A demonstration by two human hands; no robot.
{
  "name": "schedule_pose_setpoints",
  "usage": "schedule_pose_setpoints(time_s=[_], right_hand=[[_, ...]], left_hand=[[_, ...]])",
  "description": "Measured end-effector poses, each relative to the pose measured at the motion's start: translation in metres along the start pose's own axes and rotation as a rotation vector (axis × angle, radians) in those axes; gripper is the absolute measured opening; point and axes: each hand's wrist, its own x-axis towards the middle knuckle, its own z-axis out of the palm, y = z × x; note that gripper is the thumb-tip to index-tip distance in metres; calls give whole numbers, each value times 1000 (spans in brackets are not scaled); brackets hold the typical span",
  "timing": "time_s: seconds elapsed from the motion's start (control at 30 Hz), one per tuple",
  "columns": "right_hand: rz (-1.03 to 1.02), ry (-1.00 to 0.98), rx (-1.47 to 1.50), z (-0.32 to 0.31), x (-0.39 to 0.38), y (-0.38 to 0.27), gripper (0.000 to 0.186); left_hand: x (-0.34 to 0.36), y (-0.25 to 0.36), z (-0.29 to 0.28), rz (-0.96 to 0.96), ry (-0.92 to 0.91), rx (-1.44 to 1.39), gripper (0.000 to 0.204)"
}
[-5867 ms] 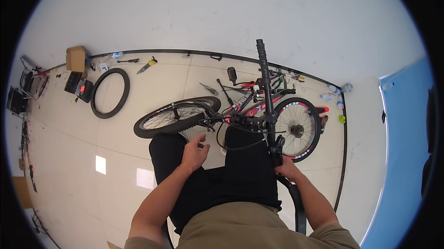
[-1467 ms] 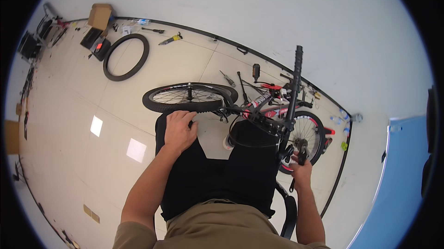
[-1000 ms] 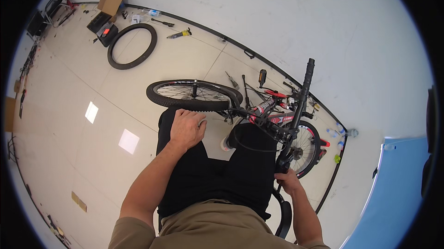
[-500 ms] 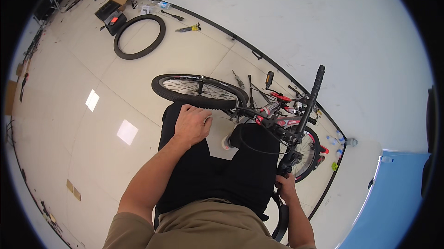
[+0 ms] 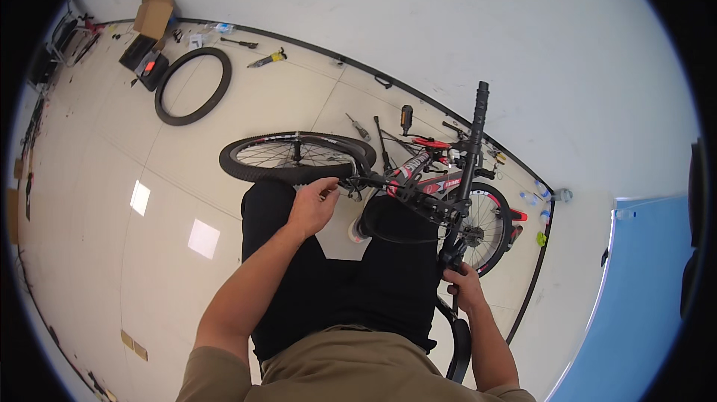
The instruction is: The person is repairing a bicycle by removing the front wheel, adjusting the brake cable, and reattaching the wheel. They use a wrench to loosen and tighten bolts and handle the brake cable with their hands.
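A black and red bicycle [image 5: 418, 179] leans over in front of my legs, its handlebar [image 5: 470, 156] turned lengthwise to me. My right hand [image 5: 464, 286] is wrapped around the near end of that handlebar, by the brake lever; the fingertips are partly hidden. Above my left knee, my left hand [image 5: 312, 209] is beside the tyre of the front wheel [image 5: 297, 170], close to the fork. Its fingers are bent, with a gap between thumb and forefinger, and nothing shows in them. The rear wheel [image 5: 489, 230] is at the right.
On the tiled floor lie a loose tyre [image 5: 163, 96], a yellow and black tool [image 5: 267, 58], a grey tool [image 5: 358, 126] and a pedal [image 5: 406, 118]. An open toolbox [image 5: 149, 66] and a cardboard box [image 5: 154, 17] stand far left. Plastic bottles [image 5: 530, 198] lie along the wall at right.
My left hand has moved slightly closer to the front wheel and fork, its thumb now apart from the forefinger. My right hand keeps its hold on the handlebar. The whole view has shifted.
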Motion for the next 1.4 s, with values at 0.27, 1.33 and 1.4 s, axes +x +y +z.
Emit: schedule_pose_setpoints(time_s=[0.27,1.33,1.4], right_hand=[[-224,277,191,-12,-37,-40,6],[-559,472,484,10,-66,-110,38],[-536,483,511,10,-64,-100,40]], left_hand=[[31,-4,22,-430,-223,-402,47],[31,-10,18,-380,-421,-318,56],[29,-5,21,-388,-439,-320,59]])
